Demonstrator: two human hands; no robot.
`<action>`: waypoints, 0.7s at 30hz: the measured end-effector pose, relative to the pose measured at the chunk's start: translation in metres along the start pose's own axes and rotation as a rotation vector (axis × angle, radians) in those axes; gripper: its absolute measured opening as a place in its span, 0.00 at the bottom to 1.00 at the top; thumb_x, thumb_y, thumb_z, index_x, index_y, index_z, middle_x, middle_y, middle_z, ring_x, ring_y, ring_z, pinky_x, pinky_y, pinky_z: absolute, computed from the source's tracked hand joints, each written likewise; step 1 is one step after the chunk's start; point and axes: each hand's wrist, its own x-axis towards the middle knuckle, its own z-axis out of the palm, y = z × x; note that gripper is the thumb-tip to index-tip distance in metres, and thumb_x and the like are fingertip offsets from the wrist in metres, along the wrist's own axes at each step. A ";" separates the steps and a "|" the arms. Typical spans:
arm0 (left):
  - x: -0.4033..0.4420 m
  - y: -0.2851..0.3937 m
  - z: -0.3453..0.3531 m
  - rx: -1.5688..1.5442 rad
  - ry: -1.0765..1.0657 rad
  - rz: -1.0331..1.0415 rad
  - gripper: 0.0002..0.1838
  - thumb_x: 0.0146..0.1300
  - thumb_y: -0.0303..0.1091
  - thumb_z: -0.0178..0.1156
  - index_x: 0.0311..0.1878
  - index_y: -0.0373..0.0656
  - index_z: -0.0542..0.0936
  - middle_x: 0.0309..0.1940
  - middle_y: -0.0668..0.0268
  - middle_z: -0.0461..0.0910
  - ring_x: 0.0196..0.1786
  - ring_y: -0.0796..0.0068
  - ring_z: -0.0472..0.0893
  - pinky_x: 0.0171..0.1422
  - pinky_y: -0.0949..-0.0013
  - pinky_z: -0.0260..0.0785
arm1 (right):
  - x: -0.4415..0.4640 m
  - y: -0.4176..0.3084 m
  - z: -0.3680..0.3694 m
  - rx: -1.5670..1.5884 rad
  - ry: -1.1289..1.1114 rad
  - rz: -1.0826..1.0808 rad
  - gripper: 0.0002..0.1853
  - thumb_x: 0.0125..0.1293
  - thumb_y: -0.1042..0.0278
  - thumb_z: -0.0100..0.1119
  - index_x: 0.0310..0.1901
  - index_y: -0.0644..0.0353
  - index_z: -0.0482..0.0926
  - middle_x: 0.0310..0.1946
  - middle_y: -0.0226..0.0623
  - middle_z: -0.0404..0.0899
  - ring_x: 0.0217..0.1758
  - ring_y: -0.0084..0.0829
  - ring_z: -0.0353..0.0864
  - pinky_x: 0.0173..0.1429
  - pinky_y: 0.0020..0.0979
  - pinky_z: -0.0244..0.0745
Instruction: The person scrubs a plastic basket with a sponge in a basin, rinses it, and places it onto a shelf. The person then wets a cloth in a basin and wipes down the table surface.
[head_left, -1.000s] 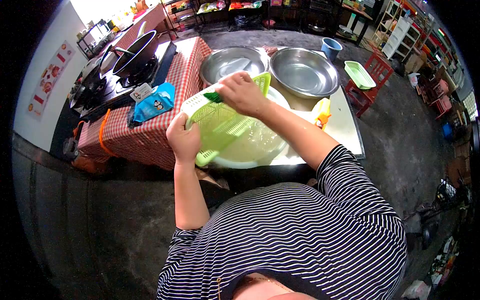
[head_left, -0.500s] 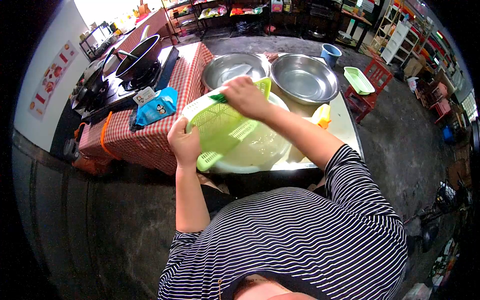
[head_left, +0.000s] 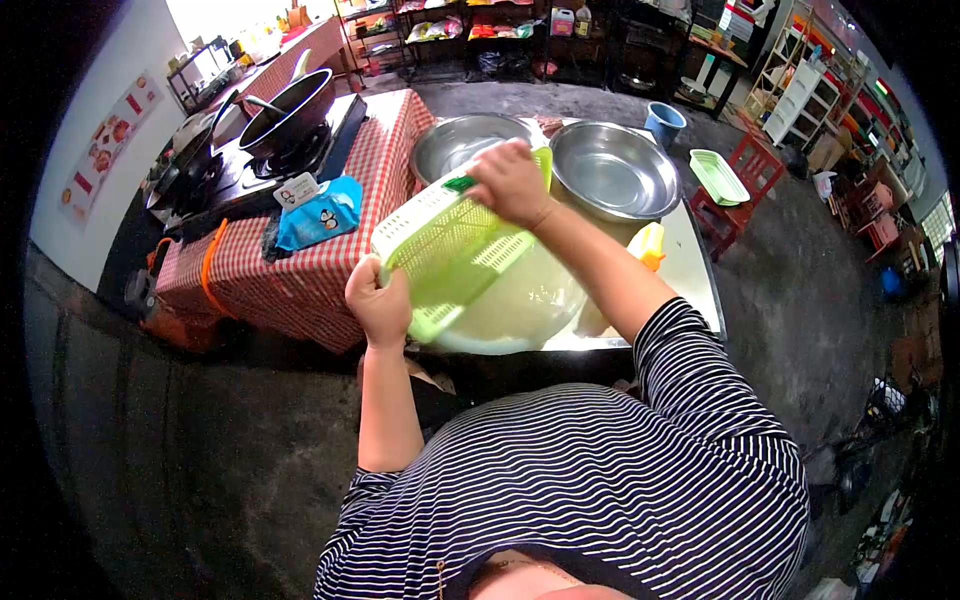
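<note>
A light green plastic basket [head_left: 440, 265] with slotted walls is held tilted above a wide basin of cloudy water [head_left: 535, 310]. My left hand [head_left: 380, 303] is closed around its near left corner, thumb on the rim. At the upper edge, my right hand [head_left: 512, 183] presses a dark green scouring pad [head_left: 459, 184] against the basket's side; its fingers are bent and slightly blurred. The pad shows only in part. Behind the basket stand two steel basins, the left one [head_left: 440, 135] partly hidden and the right one [head_left: 615, 170] in fuller view.
On the table's right lies a yellow-orange object [head_left: 649, 246]. A red stool [head_left: 752, 170] carries another green basket [head_left: 718, 177]; a blue bucket [head_left: 664, 122] stands behind. At left, a checkered cloth [head_left: 385, 140] lies under a blue pack [head_left: 322, 212], a stove and a wok [head_left: 290, 120].
My right hand and the pad have shifted slightly right and up along the basket's edge. The basket has tilted a little; my left hand keeps its hold. The whole view has shifted slightly.
</note>
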 end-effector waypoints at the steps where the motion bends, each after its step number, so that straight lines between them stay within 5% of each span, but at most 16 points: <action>1: 0.000 0.002 -0.002 -0.015 0.003 -0.005 0.13 0.50 0.13 0.53 0.21 0.39 0.62 0.21 0.75 0.60 0.27 0.87 0.60 0.30 0.77 0.53 | -0.006 0.016 -0.003 -0.026 -0.034 0.024 0.17 0.63 0.45 0.57 0.42 0.48 0.75 0.42 0.30 0.76 0.47 0.35 0.74 0.58 0.39 0.62; 8: 0.005 -0.025 0.002 -0.036 0.049 0.068 0.11 0.54 0.16 0.58 0.25 0.39 0.66 0.22 0.72 0.64 0.27 0.83 0.64 0.32 0.75 0.57 | -0.007 0.038 -0.044 0.041 -0.092 -0.050 0.19 0.60 0.60 0.63 0.53 0.47 0.75 0.48 0.29 0.74 0.55 0.35 0.71 0.59 0.39 0.61; 11: 0.014 -0.020 0.008 0.261 0.079 0.161 0.10 0.51 0.17 0.60 0.28 0.38 0.68 0.22 0.64 0.67 0.27 0.72 0.69 0.34 0.67 0.63 | 0.008 0.025 -0.054 -0.018 -0.131 -0.139 0.18 0.59 0.61 0.62 0.52 0.45 0.76 0.48 0.28 0.74 0.54 0.34 0.72 0.59 0.38 0.61; 12: 0.021 -0.014 0.008 0.437 0.052 0.259 0.08 0.50 0.20 0.59 0.30 0.39 0.70 0.24 0.57 0.70 0.29 0.56 0.73 0.36 0.58 0.67 | 0.010 0.021 -0.055 -0.059 -0.147 -0.184 0.17 0.58 0.63 0.59 0.51 0.44 0.77 0.47 0.27 0.74 0.54 0.32 0.72 0.59 0.38 0.62; 13: 0.023 -0.006 0.011 0.549 -0.041 0.220 0.07 0.50 0.21 0.59 0.30 0.40 0.71 0.24 0.56 0.71 0.30 0.54 0.74 0.36 0.57 0.67 | 0.013 0.015 -0.057 -0.054 -0.283 -0.232 0.19 0.58 0.64 0.54 0.53 0.43 0.75 0.48 0.27 0.74 0.55 0.30 0.72 0.61 0.38 0.62; 16: 0.019 0.012 0.027 0.789 -0.284 0.094 0.04 0.52 0.26 0.59 0.31 0.42 0.73 0.26 0.53 0.75 0.33 0.46 0.76 0.36 0.53 0.67 | 0.023 -0.012 -0.052 -0.068 -0.217 -0.377 0.20 0.59 0.63 0.51 0.56 0.42 0.73 0.49 0.27 0.72 0.56 0.31 0.72 0.64 0.37 0.62; 21: 0.015 0.012 0.041 0.604 -0.221 0.175 0.07 0.50 0.24 0.58 0.35 0.38 0.77 0.27 0.49 0.77 0.33 0.44 0.77 0.36 0.52 0.68 | 0.038 -0.040 -0.055 -0.029 -0.286 -0.461 0.19 0.57 0.63 0.52 0.52 0.40 0.76 0.51 0.24 0.73 0.59 0.30 0.71 0.66 0.37 0.63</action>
